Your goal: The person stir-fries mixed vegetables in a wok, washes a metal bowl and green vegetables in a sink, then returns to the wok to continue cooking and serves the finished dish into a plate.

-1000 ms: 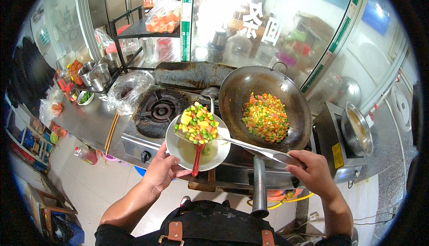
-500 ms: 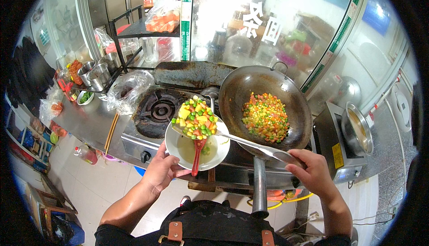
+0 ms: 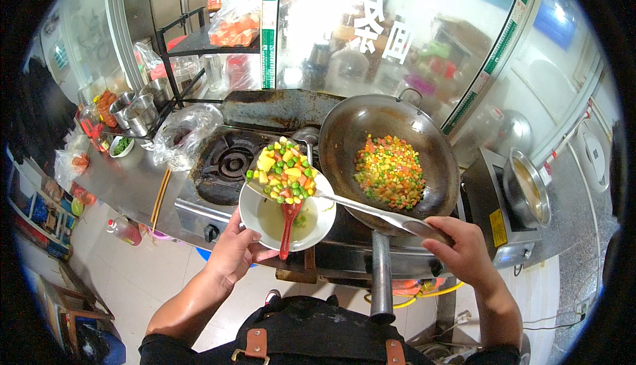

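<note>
A white bowl (image 3: 321, 220) of pale liquid is in my left hand (image 3: 233, 252), whose fingers curl round its left side and underside. A red spoon (image 3: 287, 232) leans in the bowl. My right hand (image 3: 462, 247) grips the long metal handle of a ladle (image 3: 371, 212). Its head, mostly hidden under a heap of diced vegetables (image 3: 283, 171), is held over the far part of the bowl. Peas, corn and orange and yellow cubes show in the heap. Right of the bowl, a wok (image 3: 338, 130) holds more diced vegetables (image 3: 389, 171).
Left of the wok is a gas burner (image 3: 233, 164), with a plastic bag (image 3: 189, 130) beyond it and chopsticks (image 3: 161, 198) beside it. The wok's handle (image 3: 381, 279) points toward me. A metal basin (image 3: 527, 186) stands on the right. Metal pots (image 3: 141, 114) stand at the far left.
The whole view has shifted slightly. My hands, the bowl and the loaded ladle keep nearly the same positions relative to one another.
</note>
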Demonstrator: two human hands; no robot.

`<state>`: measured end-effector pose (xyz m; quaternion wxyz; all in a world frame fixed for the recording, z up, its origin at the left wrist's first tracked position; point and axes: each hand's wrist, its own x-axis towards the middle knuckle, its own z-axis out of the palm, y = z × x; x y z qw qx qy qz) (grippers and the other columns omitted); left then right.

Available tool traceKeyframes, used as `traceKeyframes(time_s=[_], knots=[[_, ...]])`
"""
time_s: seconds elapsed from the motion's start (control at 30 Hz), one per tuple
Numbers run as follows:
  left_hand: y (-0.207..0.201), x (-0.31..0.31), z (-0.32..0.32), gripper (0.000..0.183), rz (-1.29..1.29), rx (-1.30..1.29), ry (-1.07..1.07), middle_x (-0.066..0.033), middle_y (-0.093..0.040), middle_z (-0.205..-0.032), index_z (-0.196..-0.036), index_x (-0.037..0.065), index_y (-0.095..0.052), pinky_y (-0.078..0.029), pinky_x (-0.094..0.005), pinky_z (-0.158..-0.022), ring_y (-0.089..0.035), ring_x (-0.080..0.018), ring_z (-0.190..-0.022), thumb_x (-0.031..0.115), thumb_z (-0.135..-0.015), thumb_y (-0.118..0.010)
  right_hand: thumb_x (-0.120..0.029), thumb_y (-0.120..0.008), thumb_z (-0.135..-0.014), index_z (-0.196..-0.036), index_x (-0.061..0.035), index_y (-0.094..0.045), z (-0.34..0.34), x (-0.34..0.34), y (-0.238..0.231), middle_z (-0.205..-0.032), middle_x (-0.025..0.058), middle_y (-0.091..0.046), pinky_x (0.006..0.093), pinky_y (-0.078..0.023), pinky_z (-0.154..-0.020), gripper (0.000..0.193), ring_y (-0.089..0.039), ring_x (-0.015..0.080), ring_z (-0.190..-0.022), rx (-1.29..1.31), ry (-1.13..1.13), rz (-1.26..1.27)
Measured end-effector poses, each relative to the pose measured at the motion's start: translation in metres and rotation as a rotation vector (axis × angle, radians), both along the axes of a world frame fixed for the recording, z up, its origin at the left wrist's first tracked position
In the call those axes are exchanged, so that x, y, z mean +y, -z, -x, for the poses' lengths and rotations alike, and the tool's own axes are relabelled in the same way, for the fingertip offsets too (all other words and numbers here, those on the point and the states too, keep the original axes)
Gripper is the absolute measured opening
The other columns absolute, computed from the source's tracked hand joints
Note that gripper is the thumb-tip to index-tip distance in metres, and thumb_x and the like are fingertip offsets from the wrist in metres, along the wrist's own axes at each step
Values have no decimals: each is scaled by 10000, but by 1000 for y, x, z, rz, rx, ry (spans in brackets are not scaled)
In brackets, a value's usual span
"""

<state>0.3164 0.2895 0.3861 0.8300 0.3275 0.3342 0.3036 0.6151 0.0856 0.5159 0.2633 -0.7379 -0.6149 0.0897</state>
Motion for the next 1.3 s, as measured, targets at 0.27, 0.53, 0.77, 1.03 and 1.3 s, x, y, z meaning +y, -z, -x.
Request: traceKeyframes(time_s=[0.27,0.53,0.77,1.03,1.3], knots=[[3,3,-2,714,10,12,12,-142,-482,-1287,-1458,220,-245,-610,-434,-783,-623,-337,-1035,-72,-827,-405,-208,-708,-846,-1077,12,-649,-16,-8,2,-787,64,-645,247,-450,-611,325,-558,93,-668,267,146,215],[2,4,-4,711,-8,14,26,-155,-458,-1304,-1463,218,-219,-616,-415,-778,-620,-339,-1039,-51,-832,-408,-217,-703,-830,-1057,3,-662,-71,-15,-13,-841,83,-681,256,-460,-664,319,-609,143,-712,-102,379,-9],[4,4,-4,714,-1,-6,10,-162,-464,-1303,-1462,216,-224,-625,-403,-752,-639,-333,-1013,-50,-826,-411,-166,-568,-801,-1034,-120,-616,-79,30,-15,-767,15,-519,344,-433,-641,242,-587,183,-714,-1425,190,5],[1,1,2,718,-9,-15,-40,-171,-458,-1311,-1473,193,-209,-619,-433,-767,-622,-345,-1053,-51,-832,-421,-304,-686,-788,-975,-112,-716,-76,3,-104,-805,123,-691,394,-520,-664,269,-669,304,-725,-939,221,466],[-2,-2,9,725,-15,-6,-84,-177,-437,-1337,-1483,177,-196,-620,-440,-764,-616,-358,-1056,-65,-830,-401,-480,-602,-869,-1026,-182,-730,-105,20,-80,-912,110,-706,393,-519,-732,360,-671,300,-836,-541,240,928]])
